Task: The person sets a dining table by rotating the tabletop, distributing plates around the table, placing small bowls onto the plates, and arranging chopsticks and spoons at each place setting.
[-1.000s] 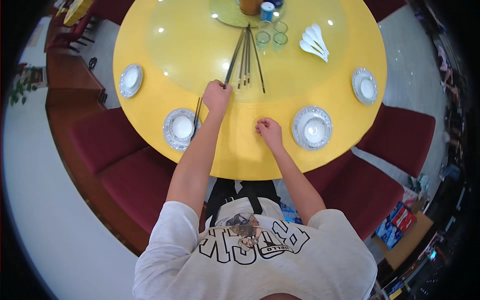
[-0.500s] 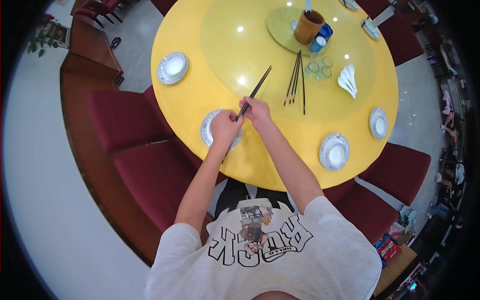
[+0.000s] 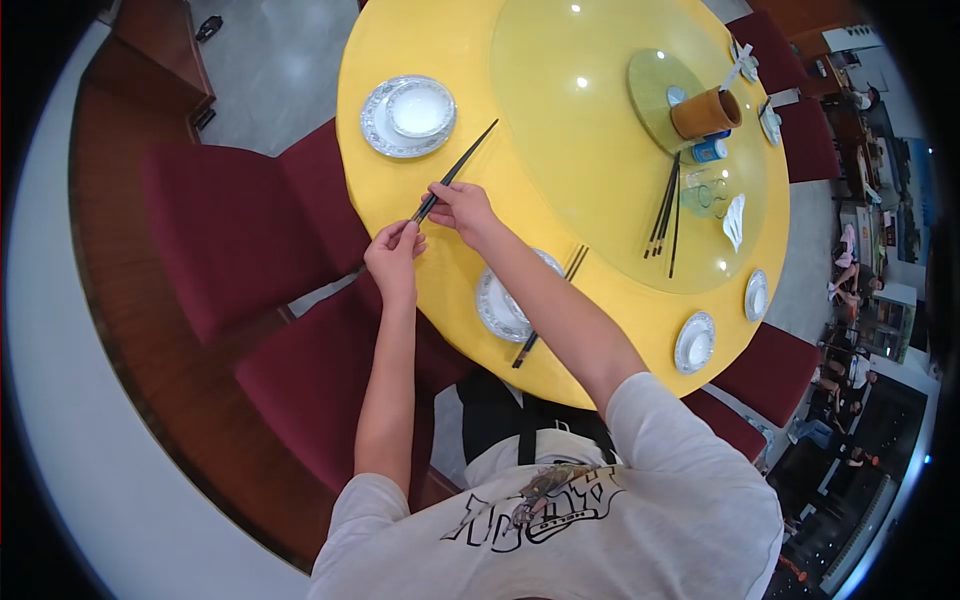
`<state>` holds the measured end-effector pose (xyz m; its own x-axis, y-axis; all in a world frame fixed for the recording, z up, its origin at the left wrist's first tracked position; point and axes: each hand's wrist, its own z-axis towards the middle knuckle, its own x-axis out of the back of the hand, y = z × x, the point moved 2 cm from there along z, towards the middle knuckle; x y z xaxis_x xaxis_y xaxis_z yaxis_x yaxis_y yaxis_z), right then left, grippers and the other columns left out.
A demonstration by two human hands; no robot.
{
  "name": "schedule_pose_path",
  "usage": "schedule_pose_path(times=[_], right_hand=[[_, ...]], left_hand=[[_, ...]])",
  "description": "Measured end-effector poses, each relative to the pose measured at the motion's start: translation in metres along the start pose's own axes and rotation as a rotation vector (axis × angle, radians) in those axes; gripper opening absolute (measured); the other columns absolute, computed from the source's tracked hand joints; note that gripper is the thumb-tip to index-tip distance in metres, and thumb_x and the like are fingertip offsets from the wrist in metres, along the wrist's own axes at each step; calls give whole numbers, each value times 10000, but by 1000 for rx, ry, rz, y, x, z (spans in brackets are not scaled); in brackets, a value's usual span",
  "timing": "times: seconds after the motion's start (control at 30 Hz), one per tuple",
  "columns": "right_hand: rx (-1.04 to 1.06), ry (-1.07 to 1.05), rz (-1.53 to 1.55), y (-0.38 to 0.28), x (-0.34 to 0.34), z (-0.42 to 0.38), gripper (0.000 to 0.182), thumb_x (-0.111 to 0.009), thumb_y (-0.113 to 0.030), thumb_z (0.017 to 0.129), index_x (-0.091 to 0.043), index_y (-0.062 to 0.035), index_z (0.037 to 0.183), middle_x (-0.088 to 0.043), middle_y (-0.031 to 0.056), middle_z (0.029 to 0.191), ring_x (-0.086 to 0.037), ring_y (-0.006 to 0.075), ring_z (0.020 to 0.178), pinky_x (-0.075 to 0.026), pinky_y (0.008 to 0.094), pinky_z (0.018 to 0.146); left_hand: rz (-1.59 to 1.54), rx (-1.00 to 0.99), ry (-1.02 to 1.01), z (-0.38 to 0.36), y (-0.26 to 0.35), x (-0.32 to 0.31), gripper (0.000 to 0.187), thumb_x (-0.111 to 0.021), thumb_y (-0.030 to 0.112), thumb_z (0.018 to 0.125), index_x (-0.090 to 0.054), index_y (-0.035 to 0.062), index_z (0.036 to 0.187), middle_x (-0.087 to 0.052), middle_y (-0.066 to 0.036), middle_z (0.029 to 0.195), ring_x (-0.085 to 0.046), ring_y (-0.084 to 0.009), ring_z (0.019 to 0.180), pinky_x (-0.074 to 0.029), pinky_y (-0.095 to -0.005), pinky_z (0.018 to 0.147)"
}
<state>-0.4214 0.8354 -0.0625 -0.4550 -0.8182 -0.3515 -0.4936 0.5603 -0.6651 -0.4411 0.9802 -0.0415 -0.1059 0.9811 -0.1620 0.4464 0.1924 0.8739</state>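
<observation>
Two plates (image 3: 408, 115) (image 3: 503, 300) are set on the yellow table (image 3: 400, 190) either side of the hands, nothing blocking them, while a dark, slender pair of chopsticks (image 3: 462, 162) is pinched at its lower end by the left hand (image 3: 394, 252) and right hand (image 3: 462, 207) above the table edge.

Chopsticks (image 3: 455, 172) in both hands over the table (image 3: 420, 190) edge, between two plates (image 3: 408, 103) (image 3: 497, 303).
</observation>
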Motion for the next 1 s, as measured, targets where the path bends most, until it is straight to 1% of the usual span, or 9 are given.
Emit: schedule_pose_path(times=[0.23, 0.37, 0.43, 0.53, 0.73, 0.8, 0.83, 0.9, 1.0], right_hand=[[16, -21, -55, -7, -17, 41, 201, -587, -214, 892, -586, -36, 985, -652, 76, 909, -629, 179, 806, -525, 317, 719], [26, 1, -95, -7, -28, 54, 218, -589, -223, 892, -587, -21, 975, -649, 95, 909, -632, 190, 800, -528, 320, 713], [-27, 14, -145, -7, -32, 52, 229, -557, -223, 914, -586, -11, 995, -640, 105, 923, -629, 173, 809, -539, 304, 731], [-61, 54, -178, -6, -30, 47, 249, -558, -216, 911, -586, 2, 1027, -634, 115, 923, -632, 179, 806, -543, 300, 734], [-76, 47, -186, 4, -5, -2, 244, -579, -195, 882, -584, 1, 1027, -636, 97, 912, -629, 170, 806, -536, 295, 712], [-66, 66, -186, 5, 7, -26, 245, -574, -191, 881, -582, -5, 1039, -636, 89, 921, -627, 162, 810, -535, 293, 712], [-66, 76, -218, 5, 15, -39, 239, -570, -189, 881, -584, -14, 1043, -635, 80, 914, -626, 154, 806, -535, 294, 710], [-57, 116, -240, 0, 36, -66, 233, -566, -188, 882, -586, -23, 1046, -633, 71, 907, -624, 147, 801, -535, 295, 707], [-64, 181, -240, -9, 66, -97, 220, -570, -181, 878, -590, -36, 1043, -619, 53, 865, -616, 139, 774, -533, 299, 692]], left_hand=[[-98, 34, -27, 52, -6, 7, 129, -604, 32, 858, -586, -68, 938, -628, -93, 830, -632, -138, 706, -537, -230, 625], [-143, 38, 34, 71, -12, 12, 134, -614, 8, 845, -582, -87, 934, -630, -108, 819, -633, -144, 693, -538, -230, 621], [-160, 45, 45, 78, -16, 14, 134, -614, 0, 843, -579, -88, 937, -629, -113, 830, -633, -147, 700, -538, -230, 626], [-147, 42, 51, 87, -21, 18, 153, -613, 15, 846, -571, -67, 968, -623, -103, 858, -629, -151, 741, -537, -238, 656], [-165, 16, 33, 88, -26, 18, 212, -614, 29, 840, -560, -68, 1020, -621, -104, 891, -626, -150, 739, -531, -243, 638], [7, 16, 39, 80, -16, 15, 253, -610, 43, 842, -554, -62, 1066, -623, -99, 924, -626, -146, 731, -500, -230, 582], [15, 10, 41, 77, -16, 15, 281, -611, 60, 846, -552, -49, 1098, -624, -91, 941, -625, -143, 721, -462, -219, 535], [33, -44, 93, 73, -16, 17, 282, -608, 65, 852, -551, -46, 1105, -622, -92, 945, -619, -141, 714, -450, -218, 523], [-29, -133, 259, 69, -21, 33, 252, -603, 64, 858, -551, -46, 1080, -610, -76, 902, -572, -119, 655, -440, -217, 517]])
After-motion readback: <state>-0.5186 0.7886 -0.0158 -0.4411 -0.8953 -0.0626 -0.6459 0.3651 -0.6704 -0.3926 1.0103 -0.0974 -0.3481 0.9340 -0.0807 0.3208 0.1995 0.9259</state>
